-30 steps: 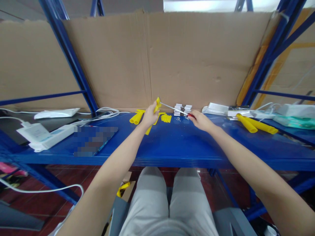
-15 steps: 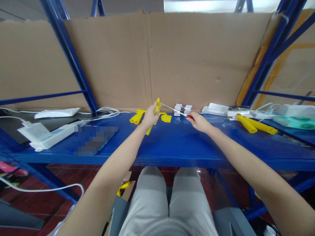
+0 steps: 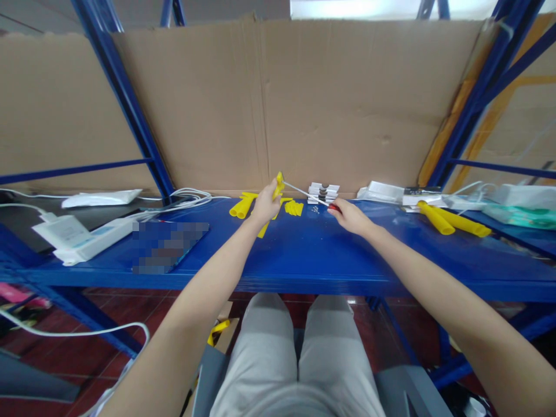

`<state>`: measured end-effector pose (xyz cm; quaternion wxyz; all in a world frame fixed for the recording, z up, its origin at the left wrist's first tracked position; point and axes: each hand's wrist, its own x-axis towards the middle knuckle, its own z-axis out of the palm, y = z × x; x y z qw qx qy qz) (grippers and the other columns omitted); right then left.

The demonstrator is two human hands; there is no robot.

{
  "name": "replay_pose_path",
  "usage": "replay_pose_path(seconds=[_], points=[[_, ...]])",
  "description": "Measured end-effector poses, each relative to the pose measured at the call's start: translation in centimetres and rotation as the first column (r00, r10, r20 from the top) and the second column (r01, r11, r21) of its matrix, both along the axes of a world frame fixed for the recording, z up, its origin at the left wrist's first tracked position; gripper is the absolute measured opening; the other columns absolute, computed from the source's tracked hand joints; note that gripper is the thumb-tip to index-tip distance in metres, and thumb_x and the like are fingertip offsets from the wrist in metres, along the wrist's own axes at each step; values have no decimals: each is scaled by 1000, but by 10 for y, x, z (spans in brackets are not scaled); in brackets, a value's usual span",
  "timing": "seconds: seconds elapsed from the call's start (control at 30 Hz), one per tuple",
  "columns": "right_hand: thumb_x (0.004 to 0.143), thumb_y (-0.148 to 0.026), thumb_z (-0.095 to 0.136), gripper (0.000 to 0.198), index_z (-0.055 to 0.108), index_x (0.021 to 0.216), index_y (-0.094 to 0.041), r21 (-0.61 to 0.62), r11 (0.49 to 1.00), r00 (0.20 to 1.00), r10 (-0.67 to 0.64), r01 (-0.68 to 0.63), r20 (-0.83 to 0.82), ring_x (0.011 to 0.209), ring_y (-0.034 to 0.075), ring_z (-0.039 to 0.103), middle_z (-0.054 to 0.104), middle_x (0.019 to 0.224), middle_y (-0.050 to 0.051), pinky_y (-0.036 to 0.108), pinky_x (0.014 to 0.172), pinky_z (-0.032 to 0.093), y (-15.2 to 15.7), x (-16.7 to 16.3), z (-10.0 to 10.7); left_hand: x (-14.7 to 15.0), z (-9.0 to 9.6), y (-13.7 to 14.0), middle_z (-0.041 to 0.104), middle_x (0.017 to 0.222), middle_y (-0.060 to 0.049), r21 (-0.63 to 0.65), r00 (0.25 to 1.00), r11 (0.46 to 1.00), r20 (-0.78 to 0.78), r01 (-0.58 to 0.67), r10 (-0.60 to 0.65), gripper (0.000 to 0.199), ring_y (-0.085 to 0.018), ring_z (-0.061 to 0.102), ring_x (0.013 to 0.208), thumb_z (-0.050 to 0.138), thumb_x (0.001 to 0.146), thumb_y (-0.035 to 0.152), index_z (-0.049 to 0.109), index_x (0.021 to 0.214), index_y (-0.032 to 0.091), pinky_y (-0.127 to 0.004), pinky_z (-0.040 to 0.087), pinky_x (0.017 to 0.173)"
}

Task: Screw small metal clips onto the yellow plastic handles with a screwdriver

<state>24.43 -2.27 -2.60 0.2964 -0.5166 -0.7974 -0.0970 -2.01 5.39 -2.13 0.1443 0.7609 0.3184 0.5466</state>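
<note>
My left hand [image 3: 267, 204] is closed around a small yellow piece [image 3: 279, 180], which sticks up above the fingers. My right hand [image 3: 351, 215] grips a screwdriver [image 3: 305, 192] by its red handle. Its long metal shaft slants up and left, with the tip at the yellow piece; whether it sits in a screw is too small to tell. Around my left hand lie yellow tubes [image 3: 240, 207] and a cluster of flat yellow pieces [image 3: 294, 208]. Tiny bits like screws [image 3: 315, 209] lie in front of a stack of white and dark packets [image 3: 323, 192].
On the blue table [image 3: 304, 255] at left are a tablet-like slab [image 3: 169, 249], a white power strip [image 3: 98, 240] and coiled white cables [image 3: 191, 198]. More yellow tubes [image 3: 456, 221] and white boxes [image 3: 380, 192] lie at right. A cardboard sheet [image 3: 321, 104] stands behind.
Both hands, the screwdriver and the yellow piece stay in nearly the same place. The whole view has shifted very slightly.
</note>
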Motion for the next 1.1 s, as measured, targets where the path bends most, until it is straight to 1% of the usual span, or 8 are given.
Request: replay_pose_path(seconds=[0.13, 0.23, 0.43, 0.57, 0.67, 0.77, 0.9, 1.1], points=[[84, -33, 51, 18, 52, 95, -19, -10, 1000, 997, -4, 3, -71, 73, 21, 61, 66, 84, 8, 29, 64, 44, 2, 5, -1, 1, 1, -4, 51, 136, -13, 23, 996, 997, -45, -80, 81, 56, -28, 44, 128, 58, 80, 14, 45, 135, 16, -46, 29, 110], [83, -32, 52, 18, 52, 94, -18, -44, 999, 993, -11, 6, -115, 72, 20, 60, 66, 84, 8, 29, 63, 43, 3, 5, -2, 2, 1, -7, 51, 135, -13, 20, 993, 995, -72, -97, 98, 56, -29, 46, 126, 56, 80, 13, 45, 135, 15, -46, 32, 109], [88, -28, 41, 20, 56, 84, -16, -45, 999, 1000, 12, -13, -14, 78, 23, 60, 66, 87, 13, 32, 70, 44, 2, -1, 1, 2, 0, -4, 52, 135, -11, 48, 995, 995, -49, -88, 90, 56, -28, 43, 129, 55, 79, 10, 46, 133, 16, -46, 27, 112], [85, -33, 49, 17, 56, 89, -18, -11, 1000, 998, -1, 0, -67, 75, 22, 61, 66, 84, 10, 31, 66, 44, 2, 2, 0, 2, 0, -5, 50, 137, -10, 54, 996, 996, -44, -71, 73, 55, -27, 37, 133, 55, 79, 10, 47, 133, 18, -47, 23, 113], [83, -34, 53, 18, 53, 93, -19, -18, 1000, 995, -16, 14, -103, 72, 21, 60, 66, 82, 8, 29, 62, 43, 2, 5, -2, 3, 1, -8, 49, 138, -9, 28, 997, 997, -44, -67, 68, 56, -27, 35, 134, 55, 79, 11, 47, 133, 19, -48, 22, 113], [85, -32, 49, 18, 53, 94, -17, -50, 999, 996, -20, 16, -84, 73, 21, 61, 66, 85, 10, 29, 63, 43, 2, 2, -1, 3, 3, -10, 47, 140, -10, -8, 998, 999, -42, -39, 39, 57, -28, 35, 134, 56, 80, 13, 44, 135, 17, -48, 22, 113], [89, -27, 40, 19, 57, 85, -17, -86, 996, 1000, -6, 5, -12, 79, 22, 62, 67, 88, 12, 31, 70, 44, 1, -2, 2, 2, 3, -9, 48, 139, -10, -46, 1000, 999, -19, 5, -6, 57, -28, 38, 132, 55, 81, 14, 43, 137, 18, -48, 26, 112], [82, -33, 53, 16, 54, 85, -18, -79, 997, 996, -12, 4, -94, 70, 19, 59, 65, 79, 7, 29, 63, 42, 3, 2, -2, 3, -1, -4, 49, 137, -12, -68, 997, 995, -38, -69, 66, 59, -29, 38, 132, 55, 77, 6, 45, 135, 15, -49, 22, 113]])
